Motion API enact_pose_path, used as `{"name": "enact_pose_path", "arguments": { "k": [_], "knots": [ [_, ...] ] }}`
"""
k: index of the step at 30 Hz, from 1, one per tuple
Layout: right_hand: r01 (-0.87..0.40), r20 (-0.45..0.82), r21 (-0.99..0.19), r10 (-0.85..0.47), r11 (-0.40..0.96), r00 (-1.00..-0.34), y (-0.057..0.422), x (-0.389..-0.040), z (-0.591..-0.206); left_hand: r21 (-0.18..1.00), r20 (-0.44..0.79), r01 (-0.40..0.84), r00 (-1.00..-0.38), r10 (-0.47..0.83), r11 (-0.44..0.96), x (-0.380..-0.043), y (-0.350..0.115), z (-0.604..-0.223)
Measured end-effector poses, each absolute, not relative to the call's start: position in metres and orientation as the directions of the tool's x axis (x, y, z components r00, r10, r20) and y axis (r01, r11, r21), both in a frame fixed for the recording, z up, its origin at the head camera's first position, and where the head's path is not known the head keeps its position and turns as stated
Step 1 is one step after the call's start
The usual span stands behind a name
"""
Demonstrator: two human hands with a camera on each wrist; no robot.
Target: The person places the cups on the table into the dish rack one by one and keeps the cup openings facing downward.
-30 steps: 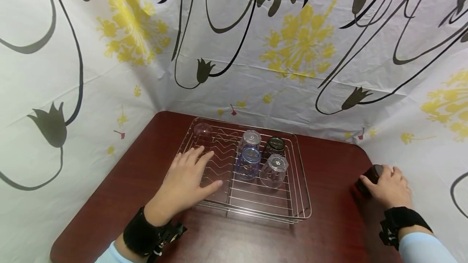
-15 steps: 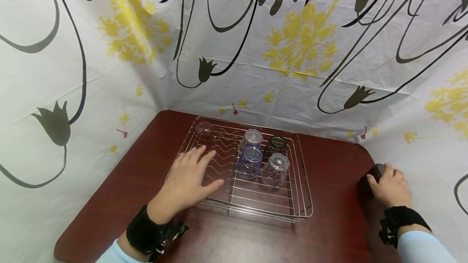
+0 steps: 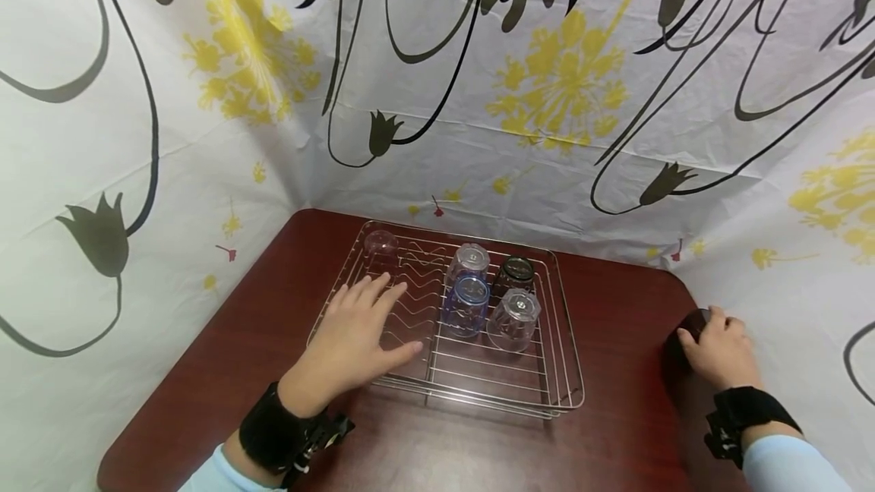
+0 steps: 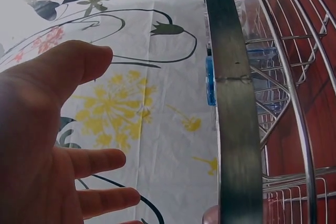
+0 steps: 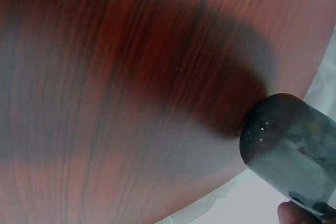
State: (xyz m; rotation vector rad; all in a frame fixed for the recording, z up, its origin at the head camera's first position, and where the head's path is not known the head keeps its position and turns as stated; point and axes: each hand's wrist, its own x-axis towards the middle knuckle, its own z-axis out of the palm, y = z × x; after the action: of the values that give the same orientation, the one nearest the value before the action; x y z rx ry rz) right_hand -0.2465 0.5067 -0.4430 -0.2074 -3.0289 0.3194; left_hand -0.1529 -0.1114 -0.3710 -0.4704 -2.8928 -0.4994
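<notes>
In the head view, my right hand (image 3: 724, 351) grips a dark tinted glass (image 3: 686, 329) by its upper part at the table's right edge. The right wrist view shows the smoky see-through wall of this glass (image 5: 289, 145), with one fingertip (image 5: 293, 213) at its end. My left hand (image 3: 352, 340) hovers over the left front of a wire dish rack (image 3: 488, 399), fingers spread and holding nothing. In the rack, toward the right, stand a blue glass (image 3: 467, 308), two clear glasses (image 3: 514, 321) and a dark green glass (image 3: 514, 273), upside down.
Another clear, faintly pinkish glass (image 3: 380, 247) stands in the rack's back left corner. The rack sits on a dark red-brown wooden table (image 3: 615, 310). A white flowered cloth (image 3: 437, 150) hangs behind the table and along both sides.
My right hand and the dark glass have shifted slightly to the left. My left hand has drifted a little to the right, fingers still spread. The glasses in the rack stay in place.
</notes>
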Motion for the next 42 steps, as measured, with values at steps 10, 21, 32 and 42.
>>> {"name": "enact_pose_path", "arguments": {
  "k": [10, 21, 32, 42],
  "knots": [
    [0.076, 0.141, -0.249, 0.114, 0.965, -0.983, 0.477, -0.242, -0.434, 0.287, 0.225, 0.349, -0.930, 0.291, 0.892, -0.156, -0.109, -0.370],
    [0.003, 0.211, -0.295, 0.068, 0.956, -0.975, 0.436, -0.241, -0.415, 0.296, 0.195, 0.330, -0.940, 0.281, 0.896, -0.157, -0.104, -0.369],
    [-0.244, 0.428, -0.255, -0.117, 0.936, -0.896, 0.386, -0.239, -0.392, 0.293, 0.169, 0.313, -0.947, 0.273, 0.903, -0.158, -0.101, -0.370],
    [-0.287, 0.447, -0.242, -0.156, 0.927, -0.881, 0.364, -0.229, -0.376, 0.317, 0.169, 0.328, -0.943, 0.288, 0.890, -0.156, -0.100, -0.371]
  ]
}}
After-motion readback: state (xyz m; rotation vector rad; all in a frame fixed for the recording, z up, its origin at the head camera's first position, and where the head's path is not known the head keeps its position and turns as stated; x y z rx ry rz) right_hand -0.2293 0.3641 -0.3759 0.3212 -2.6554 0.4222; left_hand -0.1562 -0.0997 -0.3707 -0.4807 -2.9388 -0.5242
